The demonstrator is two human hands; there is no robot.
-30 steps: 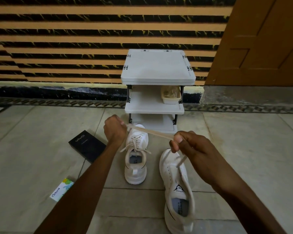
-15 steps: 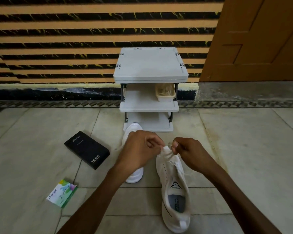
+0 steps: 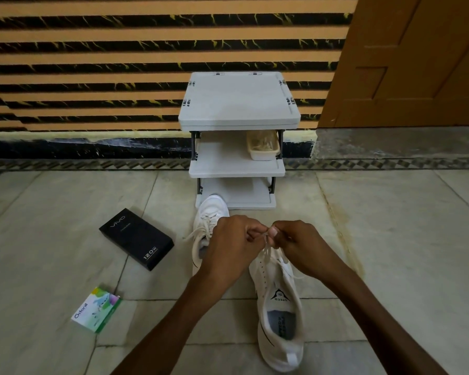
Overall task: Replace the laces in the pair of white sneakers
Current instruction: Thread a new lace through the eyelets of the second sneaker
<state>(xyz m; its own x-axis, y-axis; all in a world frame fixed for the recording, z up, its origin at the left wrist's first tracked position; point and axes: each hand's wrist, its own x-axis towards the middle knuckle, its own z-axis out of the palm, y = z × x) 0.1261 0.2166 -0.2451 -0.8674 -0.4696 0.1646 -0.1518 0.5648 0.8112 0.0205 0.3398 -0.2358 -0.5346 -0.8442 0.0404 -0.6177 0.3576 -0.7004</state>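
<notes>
Forearms reach in from the bottom edge over a pale tiled floor (image 3: 390,239). Nearest lies the right-hand sneaker (image 3: 279,312), toe pointing away, its opening and a tongue logo facing up. Above its front part the left hand (image 3: 228,247) and the right hand (image 3: 301,244) meet fingertip to fingertip, both closed in a pinch on the white lace (image 3: 267,246), whose strands drop from the pinch to the shoe's eyelets. Just left, partly hidden behind the left hand, sits the second sneaker (image 3: 207,220), laced, with loose ends trailing left. Farther left on the floor lie a small green and white packet (image 3: 96,309) and, beyond it, a black box (image 3: 136,238). Behind the shoes stands a white three-tier rack (image 3: 238,104), a cream tray (image 3: 263,144) on its middle shelf, against a striped wall (image 3: 92,63) beside a wooden door (image 3: 417,63).
</notes>
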